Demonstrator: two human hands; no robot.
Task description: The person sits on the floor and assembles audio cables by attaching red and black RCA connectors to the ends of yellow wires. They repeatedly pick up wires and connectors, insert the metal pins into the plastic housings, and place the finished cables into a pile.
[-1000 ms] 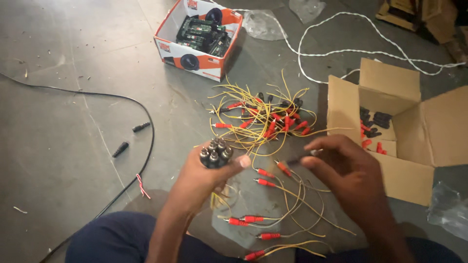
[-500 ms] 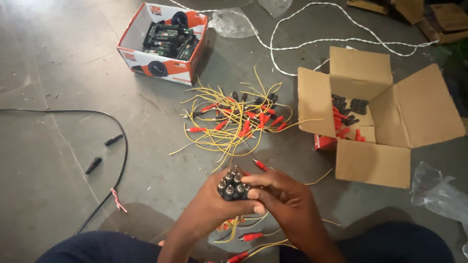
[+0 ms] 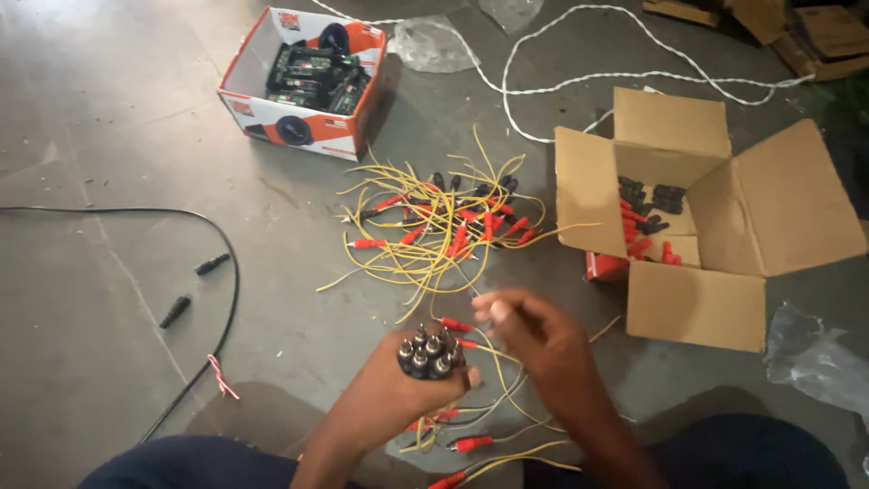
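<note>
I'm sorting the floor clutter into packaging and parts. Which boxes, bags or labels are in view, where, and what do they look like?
Printed carton: upper left, open, white and orange, holding dark green boards.
Brown cardboard box: right, flaps open, black and red plugs inside.
Clear plastic bag: top centre, crumpled.
Second clear bag: lower right edge.
No screens or signs.

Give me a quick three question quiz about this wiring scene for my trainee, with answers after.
1. True or false: the left hand grips a bundle of black connectors.
2. Which box holds loose red and black connectors? A: brown cardboard box B: orange and white box
3. What colour are most wires in the wire pile on the floor?

Key: 1 true; 2 A; 3 yellow.
</note>
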